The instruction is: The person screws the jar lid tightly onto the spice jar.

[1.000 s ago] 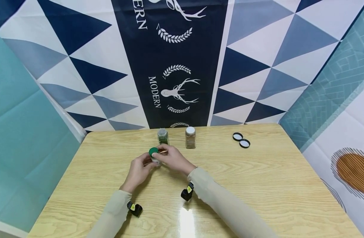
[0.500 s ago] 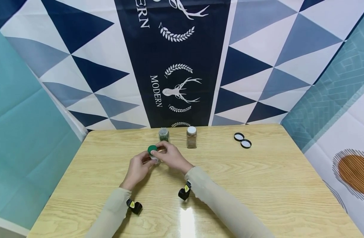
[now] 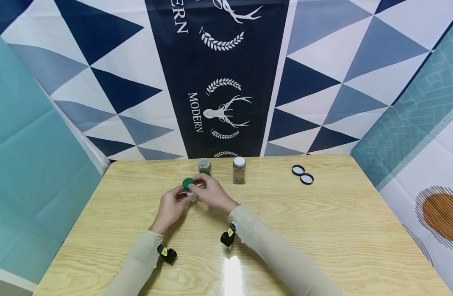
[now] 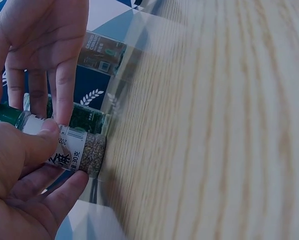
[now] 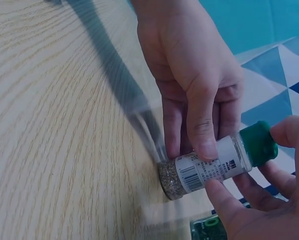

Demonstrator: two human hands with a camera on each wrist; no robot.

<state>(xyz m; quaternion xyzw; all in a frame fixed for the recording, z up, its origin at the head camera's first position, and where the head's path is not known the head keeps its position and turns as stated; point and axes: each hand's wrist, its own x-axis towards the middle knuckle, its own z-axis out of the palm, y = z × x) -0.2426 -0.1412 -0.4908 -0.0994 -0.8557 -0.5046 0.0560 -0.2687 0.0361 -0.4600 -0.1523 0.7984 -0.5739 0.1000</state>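
Wood table point(image 3: 322, 238). I see bottle point(image 5: 227, 164) left of jar point(image 3: 239, 175), left hand point(image 3: 170, 209) clamped round label point(image 5: 189, 176), right hand point(image 3: 212, 193) pinching cap point(image 3: 187, 183). I judge bottle light, stiff, slick; label good hold.

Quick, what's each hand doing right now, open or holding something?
Left hand: closed, holding the jar.
Right hand: closed, holding the green cap, one finger touching the jar.

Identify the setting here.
Likely a makeshift indoor recording booth, hedging a bit: geometric-patterned sheets back a wood-grain table, and small black wrist cameras sit at both sleeves.
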